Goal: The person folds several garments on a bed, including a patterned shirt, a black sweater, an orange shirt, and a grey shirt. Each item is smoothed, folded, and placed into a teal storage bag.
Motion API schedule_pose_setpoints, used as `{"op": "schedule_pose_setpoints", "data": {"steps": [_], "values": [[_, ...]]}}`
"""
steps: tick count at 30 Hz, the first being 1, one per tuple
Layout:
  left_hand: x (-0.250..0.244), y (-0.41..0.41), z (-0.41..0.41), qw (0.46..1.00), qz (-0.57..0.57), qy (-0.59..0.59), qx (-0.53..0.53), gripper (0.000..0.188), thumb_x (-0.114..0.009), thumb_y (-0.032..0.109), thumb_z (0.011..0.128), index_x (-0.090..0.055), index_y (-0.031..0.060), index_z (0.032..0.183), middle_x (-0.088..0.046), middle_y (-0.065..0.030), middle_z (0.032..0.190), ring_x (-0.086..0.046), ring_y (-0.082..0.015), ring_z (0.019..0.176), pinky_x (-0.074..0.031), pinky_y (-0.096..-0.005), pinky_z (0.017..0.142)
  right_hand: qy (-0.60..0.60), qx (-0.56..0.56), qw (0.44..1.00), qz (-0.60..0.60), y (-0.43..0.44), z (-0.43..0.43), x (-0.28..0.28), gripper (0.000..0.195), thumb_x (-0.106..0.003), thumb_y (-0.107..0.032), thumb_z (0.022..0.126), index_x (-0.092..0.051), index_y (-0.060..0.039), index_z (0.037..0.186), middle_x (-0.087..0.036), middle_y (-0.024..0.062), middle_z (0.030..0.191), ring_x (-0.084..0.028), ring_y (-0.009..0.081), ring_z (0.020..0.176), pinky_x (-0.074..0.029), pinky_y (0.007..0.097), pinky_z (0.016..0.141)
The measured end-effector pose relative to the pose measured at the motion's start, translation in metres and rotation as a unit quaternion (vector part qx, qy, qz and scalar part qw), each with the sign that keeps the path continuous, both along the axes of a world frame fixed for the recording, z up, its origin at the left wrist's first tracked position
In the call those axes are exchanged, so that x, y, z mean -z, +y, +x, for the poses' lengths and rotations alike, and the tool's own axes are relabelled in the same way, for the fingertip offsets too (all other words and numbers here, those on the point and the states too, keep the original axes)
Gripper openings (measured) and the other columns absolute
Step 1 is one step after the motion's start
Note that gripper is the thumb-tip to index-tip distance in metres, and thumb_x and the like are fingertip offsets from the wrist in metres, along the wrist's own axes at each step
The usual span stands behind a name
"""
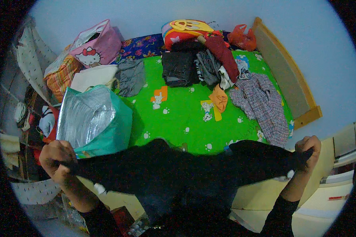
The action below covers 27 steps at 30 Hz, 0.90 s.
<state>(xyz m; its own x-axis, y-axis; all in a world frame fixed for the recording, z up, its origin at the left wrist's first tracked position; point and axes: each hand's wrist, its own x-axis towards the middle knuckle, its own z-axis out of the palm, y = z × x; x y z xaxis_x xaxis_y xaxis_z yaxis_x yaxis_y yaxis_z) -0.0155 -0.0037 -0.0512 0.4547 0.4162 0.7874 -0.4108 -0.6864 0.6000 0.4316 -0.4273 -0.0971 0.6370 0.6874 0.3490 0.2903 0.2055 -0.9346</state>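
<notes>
A black garment (192, 169) is stretched wide in front of me, its two ends pulled out to the sides like sleeves. My left hand (59, 160) is closed in a fist around one end, beside the teal insulated bag (118, 124). At the other end, my right hand (310, 152) grips the black cloth, just off the bed's right corner. Small white bits show under the cloth near each hand; what they are cannot be made out. The lower part of the garment merges with my dark clothing.
The bed has a green printed sheet (178, 118). Folded dark clothes (179, 69), a plaid shirt (267, 100) and an orange cloth (219, 98) lie on it. A pink bag (98, 50) and a red plastic bag (242, 38) stand at the back. A wooden headboard (284, 68) bounds the right.
</notes>
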Motion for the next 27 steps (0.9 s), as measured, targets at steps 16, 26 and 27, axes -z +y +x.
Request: {"op": "schedule_pose_setpoints", "data": {"steps": [16, 26, 27], "values": [[0.123, 0.281, 0.274, 0.803, 0.091, 0.422, -0.41, 0.023, -0.063, 0.017, 0.077, -0.061, 0.0039, 0.096, -0.063, -0.0116, 0.098, -0.059, -0.0291, 0.092, -0.047, -0.0378, 0.073, -0.26, 0.161, 0.934, -0.184, 0.379, 0.204, 0.122, 0.034, -0.067, -0.026, 0.077, -0.06, -0.0023, 0.1, -0.062, 0.0143, 0.099, -0.059, 0.0238, 0.091, -0.045, 0.0329, 0.078], [0.384, 0.052, 0.162, 0.879, -0.079, 0.442, -0.16, 0.026, -0.065, 0.002, 0.069, -0.06, 0.0037, 0.094, -0.058, -0.0142, 0.095, -0.056, -0.0323, 0.091, -0.046, -0.0377, 0.078, -0.212, 0.03, 0.949, -0.231, 0.255, 0.033, 0.384, 0.033, -0.068, -0.014, 0.077, -0.056, -0.0036, 0.107, -0.062, 0.0095, 0.083, -0.058, 0.016, 0.067, -0.048, 0.0302, 0.055], [0.403, 0.035, 0.131, 0.868, -0.084, 0.445, -0.204, 0.031, -0.067, 0.003, 0.068, -0.06, 0.0049, 0.097, -0.057, -0.0154, 0.1, -0.055, -0.0334, 0.094, -0.046, -0.0386, 0.079, -0.037, 0.04, 0.957, -0.284, 0.225, 0.014, 0.398, 0.04, -0.069, -0.014, 0.077, -0.053, -0.0033, 0.112, -0.061, 0.0115, 0.089, -0.059, 0.0184, 0.072, -0.049, 0.0304, 0.057]]}}
